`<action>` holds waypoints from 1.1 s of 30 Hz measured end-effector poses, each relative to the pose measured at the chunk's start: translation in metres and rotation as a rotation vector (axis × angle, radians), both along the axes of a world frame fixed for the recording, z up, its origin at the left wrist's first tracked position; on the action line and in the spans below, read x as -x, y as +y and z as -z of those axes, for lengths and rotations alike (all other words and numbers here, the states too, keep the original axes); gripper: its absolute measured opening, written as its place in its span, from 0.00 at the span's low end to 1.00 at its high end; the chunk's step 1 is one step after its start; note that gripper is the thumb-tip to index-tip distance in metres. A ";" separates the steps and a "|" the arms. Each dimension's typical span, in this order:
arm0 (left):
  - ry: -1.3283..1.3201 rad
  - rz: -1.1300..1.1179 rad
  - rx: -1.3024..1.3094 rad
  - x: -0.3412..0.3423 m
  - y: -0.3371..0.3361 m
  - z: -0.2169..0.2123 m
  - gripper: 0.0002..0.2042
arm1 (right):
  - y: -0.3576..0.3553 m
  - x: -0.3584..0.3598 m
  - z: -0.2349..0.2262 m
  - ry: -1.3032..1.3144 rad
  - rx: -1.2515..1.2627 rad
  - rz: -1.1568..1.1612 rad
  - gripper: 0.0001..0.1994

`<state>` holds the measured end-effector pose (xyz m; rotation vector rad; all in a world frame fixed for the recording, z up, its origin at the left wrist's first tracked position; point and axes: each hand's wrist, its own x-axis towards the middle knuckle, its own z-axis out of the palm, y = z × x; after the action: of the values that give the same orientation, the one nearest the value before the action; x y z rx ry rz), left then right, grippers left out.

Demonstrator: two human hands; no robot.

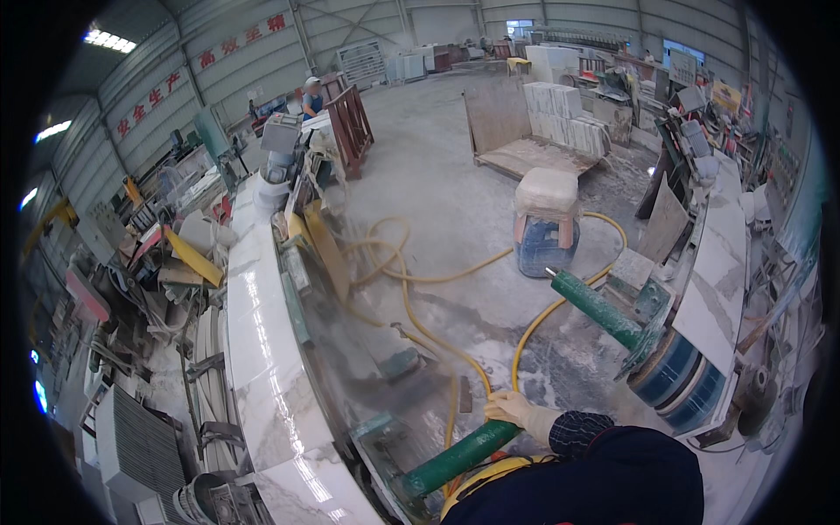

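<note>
My right hand, in a pale glove, reaches leftward from a dark patterned cuff. Its fingers are curled where two runs of a yellow hose come together. Right below the hand lies the end of a green roller, which slants down to the left. Whether the palm also rests on this roller I cannot tell. Yellow cloth shows beneath my forearm. My left hand is not in view.
Long white veined slabs lie on the left line and right line. Another green roller juts out at right. On the wet floor stand a wrapped stool and a wooden stand with slabs. A person is far back left.
</note>
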<state>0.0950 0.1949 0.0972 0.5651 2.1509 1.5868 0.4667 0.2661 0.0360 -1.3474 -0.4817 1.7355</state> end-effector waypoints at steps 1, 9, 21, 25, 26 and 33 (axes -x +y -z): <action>-0.002 -0.003 -0.002 0.001 -0.001 0.000 0.29 | 0.000 0.000 0.000 0.002 -0.009 -0.006 0.17; 0.007 -0.036 -0.002 0.006 -0.009 0.004 0.29 | 0.002 -0.002 0.004 -0.029 0.009 -0.038 0.18; 0.023 -0.164 -0.033 0.024 -0.040 0.020 0.30 | 0.023 0.017 0.021 -0.350 -0.009 -0.171 0.19; 0.029 -0.231 -0.052 0.035 -0.058 0.029 0.30 | 0.036 0.108 -0.049 0.093 -0.109 -0.363 0.23; 0.032 -0.250 -0.059 0.038 -0.065 0.031 0.30 | 0.038 0.139 -0.070 0.135 -0.125 -0.515 0.25; 0.074 -0.496 -0.094 0.061 -0.119 0.057 0.31 | 0.003 0.298 -0.151 0.196 -0.345 -0.860 0.24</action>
<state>0.0336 0.0755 0.0403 0.1145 2.4096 1.9502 0.1683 0.2693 0.1869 -0.7352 -1.3126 2.2795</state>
